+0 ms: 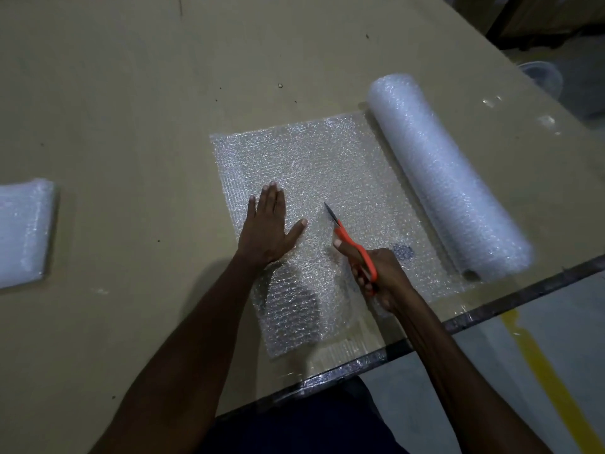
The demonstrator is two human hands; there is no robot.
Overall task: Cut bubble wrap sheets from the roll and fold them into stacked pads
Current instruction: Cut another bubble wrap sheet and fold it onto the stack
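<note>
Right hand [379, 276] grips scissors [352, 245], blades pointing away along the cut line, parallel to the roll [448, 178] on the right. Left hand [266, 229] lies flat, fingers straight, pinning the unrolled sheet [327, 165] to the desk [131, 109] just left of the blades.

Both bare forearms reach forward from the bottom of the view. The left hand [266, 229] lies palm down with its fingers straight and close together, the thumb spread out to the right, pressing flat on the bubble wrap sheet [327, 172]. The right hand [376, 273] is curled tight round the orange handles of the scissors [352, 245] (knuckles turned up and outward), wrist bent slightly inward, with the blades pointing away from the body and a little to the left, toward the left thumb
</note>
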